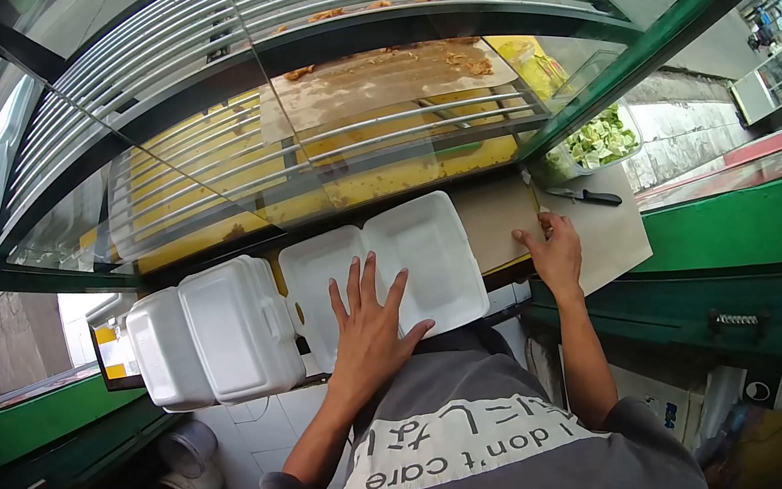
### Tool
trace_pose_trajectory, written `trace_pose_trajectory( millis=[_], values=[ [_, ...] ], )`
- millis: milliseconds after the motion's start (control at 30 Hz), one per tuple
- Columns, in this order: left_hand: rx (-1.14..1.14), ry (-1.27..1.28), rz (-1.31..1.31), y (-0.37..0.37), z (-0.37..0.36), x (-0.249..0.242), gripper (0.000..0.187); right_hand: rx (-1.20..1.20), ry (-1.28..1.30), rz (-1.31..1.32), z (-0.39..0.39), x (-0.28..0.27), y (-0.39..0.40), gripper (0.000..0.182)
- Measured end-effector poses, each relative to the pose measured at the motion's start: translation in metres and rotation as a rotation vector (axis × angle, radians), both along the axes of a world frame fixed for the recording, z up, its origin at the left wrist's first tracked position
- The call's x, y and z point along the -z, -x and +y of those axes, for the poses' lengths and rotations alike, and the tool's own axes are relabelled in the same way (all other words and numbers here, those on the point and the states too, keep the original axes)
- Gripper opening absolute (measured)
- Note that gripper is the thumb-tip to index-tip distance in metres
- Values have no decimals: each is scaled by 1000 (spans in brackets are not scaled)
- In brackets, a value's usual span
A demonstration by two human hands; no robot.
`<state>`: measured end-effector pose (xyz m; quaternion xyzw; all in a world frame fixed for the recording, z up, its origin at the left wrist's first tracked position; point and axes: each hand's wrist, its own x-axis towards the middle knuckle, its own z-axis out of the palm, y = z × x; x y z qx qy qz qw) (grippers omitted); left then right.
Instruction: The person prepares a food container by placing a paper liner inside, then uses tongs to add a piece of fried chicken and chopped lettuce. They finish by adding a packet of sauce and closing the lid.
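Note:
My left hand (368,329) is open, its fingers spread over an opened white foam container (424,260) that lies flat with both halves facing up. The fingertips rest on or just above its left half. To the left stand closed white foam containers (237,328), side by side. My right hand (556,255) is at the edge of the brown paper (612,237), thumb apart from the loosely curled fingers, with nothing clearly held. A black-handled knife (596,198) lies on the paper just beyond it.
Chopped greens (603,140) fill a clear tub at the back right. Ahead is a glass case with a metal rack (311,44), fried pieces on brown paper (387,83) and a yellow base. A green frame bar (653,33) slants across the right.

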<state>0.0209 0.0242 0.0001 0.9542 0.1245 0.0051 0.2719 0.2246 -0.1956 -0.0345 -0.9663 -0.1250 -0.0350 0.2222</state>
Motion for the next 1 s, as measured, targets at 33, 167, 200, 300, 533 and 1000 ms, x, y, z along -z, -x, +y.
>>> trace_pose_trajectory(
  millis=[33, 167, 200, 300, 533, 1000],
  values=[
    [-35, -3, 16, -1, 0, 1, 71, -4, 1, 6, -1, 3, -1, 32],
    [-115, -6, 62, -2, 1, 5, 70, 42, -340, 20, -1, 16, -2, 23],
    [-112, -6, 68, -2, 1, 6, 70, 77, -439, 39, -3, 18, -3, 20],
    [-166, 3, 60, -4, 0, 6, 68, 98, -460, -42, -4, 18, 0, 14],
    [-214, 28, 21, -10, -1, 3, 65, 99, -342, -106, -16, 20, -4, 12],
    [-197, 1271, -138, -11, -6, -24, 45, -236, -747, -54, -8, -73, 26, 9]
  ],
)
